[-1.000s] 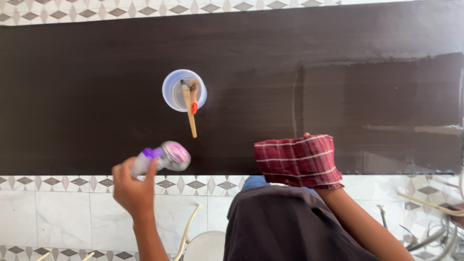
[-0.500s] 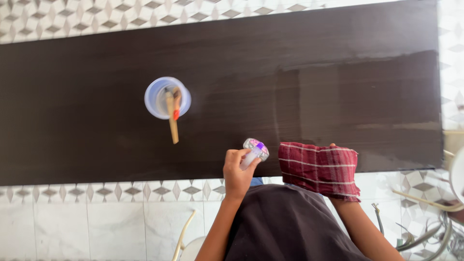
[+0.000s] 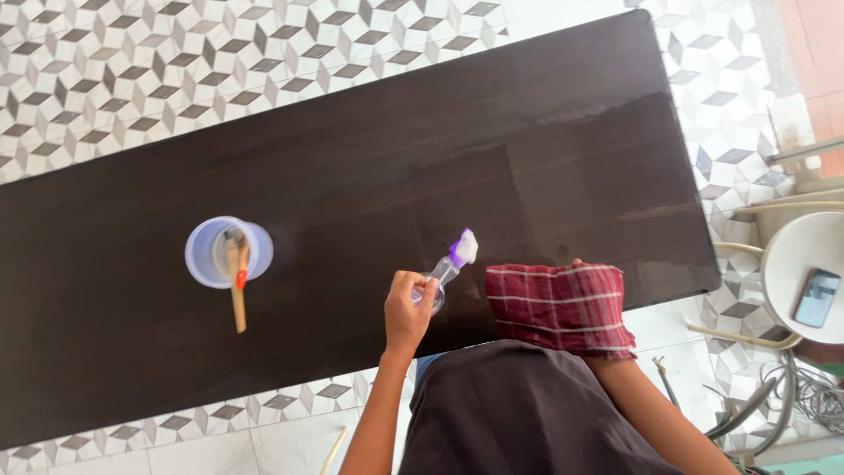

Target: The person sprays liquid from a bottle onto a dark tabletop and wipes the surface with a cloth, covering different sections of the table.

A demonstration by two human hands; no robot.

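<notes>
At the left of the frame a translucent bluish plastic cup [image 3: 229, 252] stands on the long dark wood-grain bench [image 3: 352, 158], with wooden-handled brushes [image 3: 237, 286] leaning in it. Toward the middle, my left hand [image 3: 408, 310] is wrapped around a small clear spray bottle with a purple collar [image 3: 448, 268] — its white nozzle points up-right. Just right of it, my right hand [image 3: 563, 303] lies under a folded red checked cloth [image 3: 559, 297] on the bench's near edge — I cannot tell its grip. A round white stool [image 3: 804, 273] sits at far right.

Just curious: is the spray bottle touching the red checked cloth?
Apart. The head view shows dark board between the spray bottle and the cloth.
</notes>
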